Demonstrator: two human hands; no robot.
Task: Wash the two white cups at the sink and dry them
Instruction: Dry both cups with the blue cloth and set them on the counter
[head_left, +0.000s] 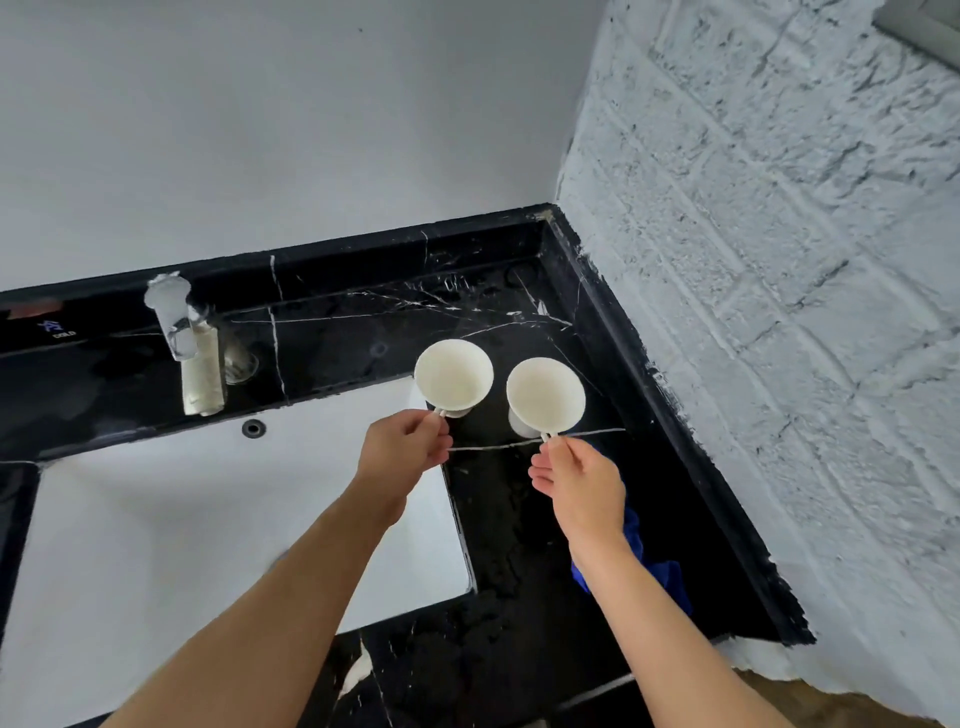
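Note:
Two white cups stand upright on the black marble counter (519, 519) to the right of the sink. My left hand (405, 447) pinches the handle of the left cup (453, 375), which sits at the sink's far right corner. My right hand (576, 483) pinches the handle of the right cup (545, 396). Both cups look empty inside. The white sink basin (182, 519) lies below my left forearm.
A tap (195, 353) wrapped in plastic film stands behind the sink at the left. A blue cloth (660, 571) lies on the counter, partly hidden under my right forearm. A rough white brick wall (779, 312) borders the counter on the right, a smooth wall behind.

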